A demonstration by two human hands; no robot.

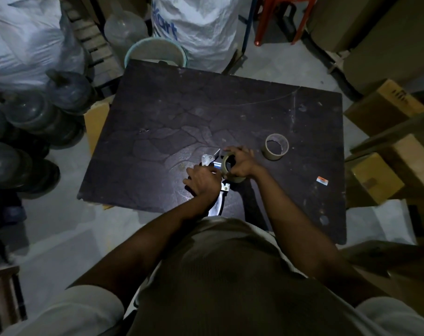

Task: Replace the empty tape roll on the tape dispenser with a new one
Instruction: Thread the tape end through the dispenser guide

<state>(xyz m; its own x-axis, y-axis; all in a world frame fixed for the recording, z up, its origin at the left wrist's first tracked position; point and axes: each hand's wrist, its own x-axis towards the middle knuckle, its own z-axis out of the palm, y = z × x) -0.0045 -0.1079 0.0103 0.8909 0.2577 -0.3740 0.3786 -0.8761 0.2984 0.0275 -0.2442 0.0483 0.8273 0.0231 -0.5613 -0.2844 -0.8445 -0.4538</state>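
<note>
A metal tape dispenser (209, 160) with a dark handle lies on the dark table (177, 112), near its front edge. My left hand (202, 181) grips the dispenser's body and covers its middle. My right hand (240, 162) is closed around a brown tape roll (228, 165) that sits at the dispenser's spool, its dark centre hole showing. An empty cardboard tape core (276, 147) stands on its rim on the table, apart to the right of my right hand.
A small orange-and-white label (322, 180) lies on the table at the right. Cardboard boxes (385, 107) stack to the right, large water bottles (36, 112) to the left, a bucket (157, 53) and white sacks (201, 25) behind the table.
</note>
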